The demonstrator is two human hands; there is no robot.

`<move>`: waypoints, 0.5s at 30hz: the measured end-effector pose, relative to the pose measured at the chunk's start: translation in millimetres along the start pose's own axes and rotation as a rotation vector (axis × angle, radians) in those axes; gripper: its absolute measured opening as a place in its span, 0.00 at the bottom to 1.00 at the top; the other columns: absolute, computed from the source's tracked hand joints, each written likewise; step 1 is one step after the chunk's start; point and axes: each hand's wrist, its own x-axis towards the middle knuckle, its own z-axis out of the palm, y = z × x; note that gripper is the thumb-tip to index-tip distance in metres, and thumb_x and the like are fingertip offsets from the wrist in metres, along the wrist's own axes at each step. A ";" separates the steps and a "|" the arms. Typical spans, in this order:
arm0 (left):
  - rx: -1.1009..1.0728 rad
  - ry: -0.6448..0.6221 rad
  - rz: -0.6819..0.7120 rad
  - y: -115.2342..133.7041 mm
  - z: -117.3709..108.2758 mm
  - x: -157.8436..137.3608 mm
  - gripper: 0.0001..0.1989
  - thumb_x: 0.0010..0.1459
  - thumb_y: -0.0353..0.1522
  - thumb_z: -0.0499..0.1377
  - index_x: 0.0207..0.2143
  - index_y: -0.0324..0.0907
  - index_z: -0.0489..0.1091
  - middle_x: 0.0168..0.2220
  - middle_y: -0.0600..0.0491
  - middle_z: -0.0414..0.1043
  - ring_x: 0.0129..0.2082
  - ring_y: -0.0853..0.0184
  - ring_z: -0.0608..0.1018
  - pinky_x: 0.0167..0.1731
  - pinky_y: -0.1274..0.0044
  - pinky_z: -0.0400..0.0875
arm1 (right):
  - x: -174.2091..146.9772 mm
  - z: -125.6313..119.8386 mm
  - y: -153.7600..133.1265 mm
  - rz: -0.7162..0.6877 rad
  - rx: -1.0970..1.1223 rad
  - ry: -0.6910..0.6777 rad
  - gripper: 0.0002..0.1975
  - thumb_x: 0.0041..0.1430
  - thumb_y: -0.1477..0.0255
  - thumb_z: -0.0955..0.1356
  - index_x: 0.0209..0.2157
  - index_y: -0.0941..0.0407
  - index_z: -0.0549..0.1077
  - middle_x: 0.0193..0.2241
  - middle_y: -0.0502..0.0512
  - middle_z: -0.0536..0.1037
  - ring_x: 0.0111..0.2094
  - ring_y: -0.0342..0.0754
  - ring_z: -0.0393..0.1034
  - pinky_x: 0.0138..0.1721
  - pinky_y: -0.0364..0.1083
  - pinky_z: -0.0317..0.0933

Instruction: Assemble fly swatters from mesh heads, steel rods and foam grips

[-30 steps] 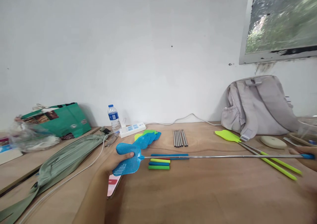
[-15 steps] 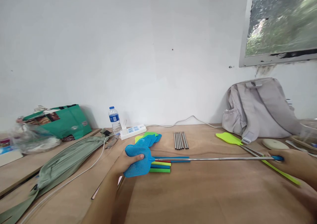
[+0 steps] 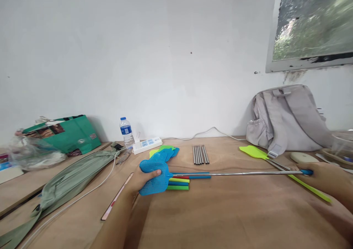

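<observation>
While the left hand and right hand grip an apparently assembled blue flyswatter by head and handle, metal tubes beyond their grip lie unattached.

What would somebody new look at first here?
Probably the long swatter stretched across the middle, its bright blue head in the left hand and its other end in the right hand. Next, maybe the green bag on the left and the big grey backpack on the right.
</observation>
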 end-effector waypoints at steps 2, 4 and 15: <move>0.005 0.002 0.013 0.2 2.3 -0.7 0.24 0.29 0.38 0.69 0.32 0.37 0.72 0.32 0.47 0.76 0.35 0.54 0.77 0.36 0.65 0.72 | -1.2 -1.4 -2.3 0.007 0.000 -0.016 0.18 0.44 0.55 0.65 0.32 0.51 0.77 0.28 0.63 0.76 0.32 0.57 0.69 0.27 0.47 0.51; 0.004 -0.007 0.027 0.5 6.3 -1.7 0.25 0.29 0.39 0.69 0.33 0.37 0.72 0.33 0.47 0.76 0.36 0.54 0.76 0.37 0.65 0.72 | -2.5 -1.9 -6.4 -0.010 0.002 -0.029 0.17 0.45 0.55 0.64 0.32 0.51 0.77 0.29 0.62 0.76 0.32 0.57 0.68 0.27 0.47 0.50; 0.110 0.046 0.100 -0.8 34.7 -6.1 0.26 0.30 0.38 0.68 0.36 0.40 0.71 0.37 0.48 0.75 0.40 0.54 0.75 0.40 0.66 0.71 | -8.9 -5.2 -55.1 -0.083 -0.018 -0.024 0.14 0.47 0.59 0.62 0.21 0.51 0.73 0.23 0.57 0.74 0.28 0.55 0.67 0.25 0.46 0.46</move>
